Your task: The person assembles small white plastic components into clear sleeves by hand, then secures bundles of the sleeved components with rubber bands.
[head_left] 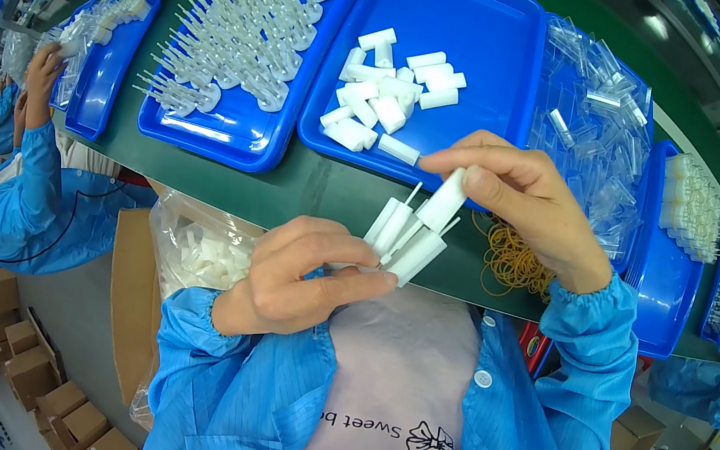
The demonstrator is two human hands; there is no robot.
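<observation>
My left hand [301, 274] is closed around a small bunch of thin white stems, several of which carry white block-shaped sleeves [417, 258]. My right hand [527, 194] pinches one white block [443, 202] between thumb and fingers, at the top of a stem in that bunch; how far it sits over the stem is hidden. Beyond the hands is a blue tray [465, 22], where loose white blocks [388, 110] lie in a pile. One single block [399, 149] lies near the tray's front edge, by my right fingertips.
Left stands a blue tray of white stemmed pieces [238, 44]; right, clear plastic sleeves [597, 167] fill another. Yellow rubber bands [513, 257] lie on the green table [290, 196]. A bag of white blocks [211, 257] hangs at the edge. A co-worker's sleeve [39, 163] is far left.
</observation>
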